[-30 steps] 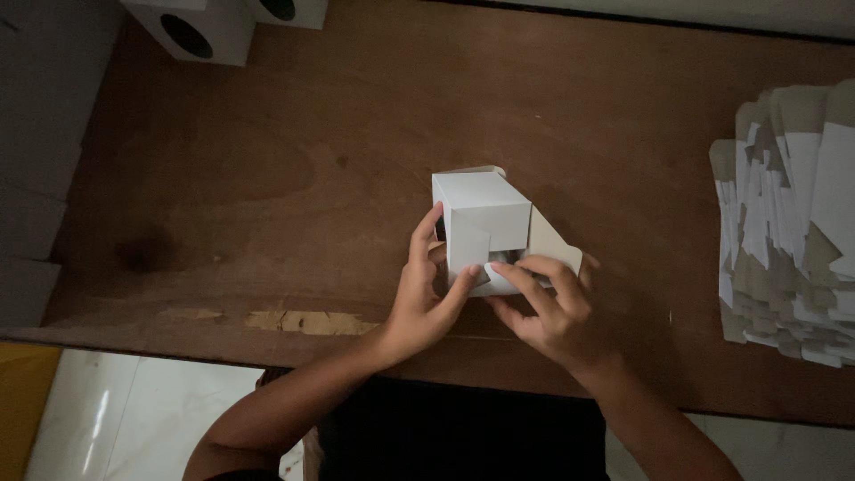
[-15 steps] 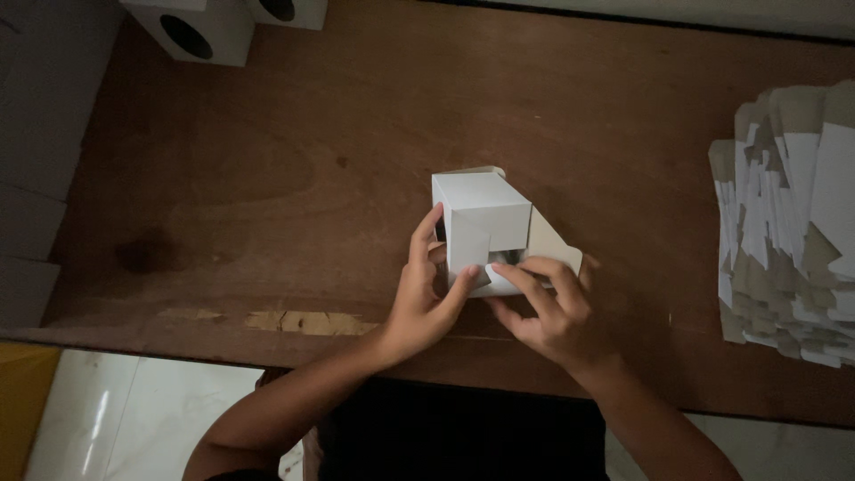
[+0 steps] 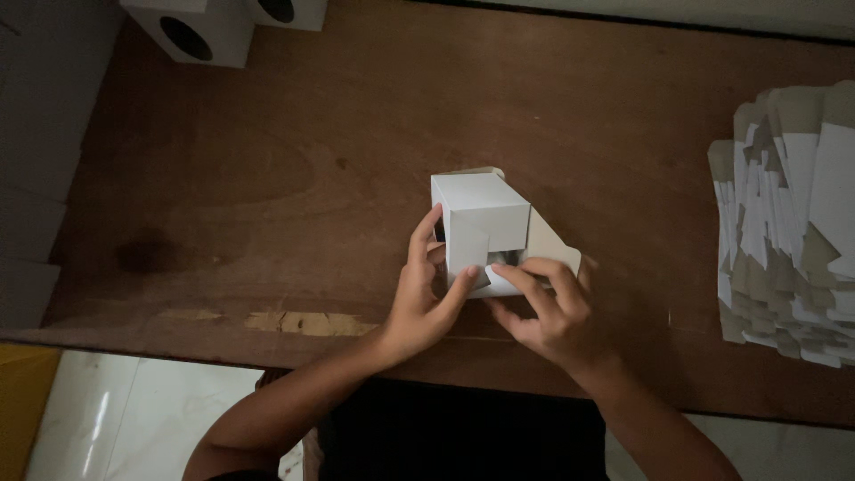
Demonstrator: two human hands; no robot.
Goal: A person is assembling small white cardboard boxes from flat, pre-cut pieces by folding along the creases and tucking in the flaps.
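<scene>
A small white cardboard box (image 3: pixel 481 218) stands near the front edge of a brown wooden table (image 3: pixel 312 169), its end flaps partly folded. My left hand (image 3: pixel 426 298) grips the box's left side, with the thumb pressed on a front flap. My right hand (image 3: pixel 545 307) holds the lower right of the box, fingers curled over a flap at its near end. A loose side flap (image 3: pixel 552 245) sticks out to the right of the box.
A thick stack of flat white box blanks (image 3: pixel 788 214) lies at the table's right edge. Two folded white boxes with round holes (image 3: pixel 191 31) stand at the far left corner. Grey stacked sheets (image 3: pixel 36 134) line the left side. Pale floor shows below the table edge.
</scene>
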